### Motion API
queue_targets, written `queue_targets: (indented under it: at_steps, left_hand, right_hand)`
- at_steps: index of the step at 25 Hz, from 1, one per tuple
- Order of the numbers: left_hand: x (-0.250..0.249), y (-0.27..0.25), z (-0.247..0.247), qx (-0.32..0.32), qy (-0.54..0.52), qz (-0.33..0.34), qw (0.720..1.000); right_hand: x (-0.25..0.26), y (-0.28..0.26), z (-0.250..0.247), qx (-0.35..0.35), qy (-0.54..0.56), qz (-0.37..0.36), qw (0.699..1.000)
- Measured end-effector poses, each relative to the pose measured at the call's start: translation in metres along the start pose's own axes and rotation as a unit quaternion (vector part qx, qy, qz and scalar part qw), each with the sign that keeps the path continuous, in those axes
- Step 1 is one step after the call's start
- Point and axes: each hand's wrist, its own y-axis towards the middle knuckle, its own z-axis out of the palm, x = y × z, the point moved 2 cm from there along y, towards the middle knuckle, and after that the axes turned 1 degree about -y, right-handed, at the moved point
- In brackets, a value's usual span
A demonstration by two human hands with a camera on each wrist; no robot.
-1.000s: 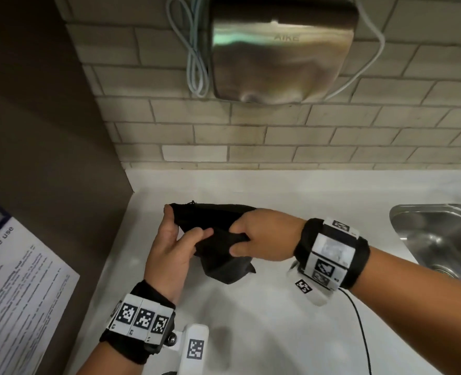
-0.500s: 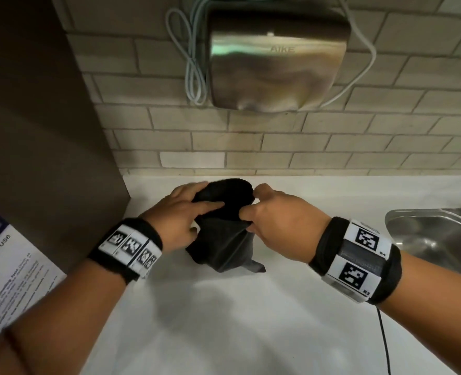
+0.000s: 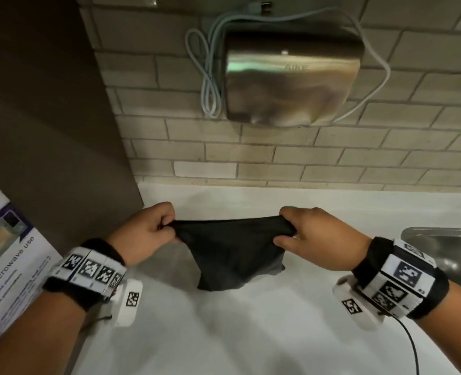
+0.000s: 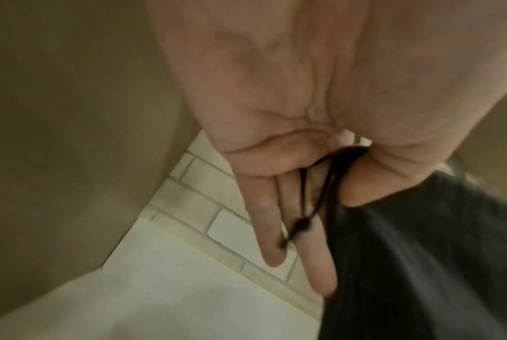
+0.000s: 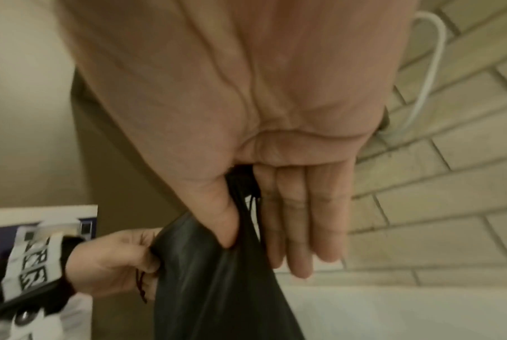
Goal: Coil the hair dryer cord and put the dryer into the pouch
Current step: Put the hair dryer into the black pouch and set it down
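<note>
The black pouch (image 3: 232, 250) hung between the two hands above the white bench (image 3: 224, 334), its top edge stretched taut and its lower corner sagging toward the surface. The left hand (image 3: 145, 234) pinched the left corner of the mouth, a thin drawstring (image 4: 304, 220) with a knot trailing over its fingers (image 4: 264, 227); the right hand (image 3: 315, 236) had its grip clamped on the right corner, thumb against fingers with bunched fabric between them. The hair dryer itself showed in no view. Whether it already sat inside the pouch could not be told, though the fabric hung rather flat.

Judging from this, the main risk lay in the mouth: pulled sideways like this it closed into a slit, so a dryer pushed at it would likely catch on the hem unless the edges were spread front to back. The loose drawstring could also snag on the fingers or cinch the opening. Both hands were occupied, so one would have to let go, and the slack pouch might then collapse.

A steel hand dryer (image 3: 291, 77) hung on the brick wall above with its pale cable (image 3: 210, 85) looped beside it, a sink (image 3: 445, 247) lay at the right, and a printed notice (image 3: 10, 266) sat at the left. A thin black wire (image 3: 410, 345) ran from the right wristband, well clear of the pouch.
</note>
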Motion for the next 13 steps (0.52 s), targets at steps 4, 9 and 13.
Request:
queue_targets:
  at_steps: [4, 9, 13]
  left_hand:
    - [0.016, -0.043, -0.009, -0.165, -0.295, -0.048, 0.940]
    - [0.031, -0.057, 0.003, -0.163, -0.478, -0.050, 0.862]
    - [0.070, -0.060, 0.042, -0.131, -0.489, -0.100, 0.857]
  right_hand:
    - [0.006, 0.015, 0.016, 0.018, 0.158, 0.003, 0.987]
    - [0.028, 0.044, 0.024, 0.076, 0.327, 0.021, 0.942]
    - [0.042, 0.051, 0.025, 0.085, 0.316, -0.001, 0.945]
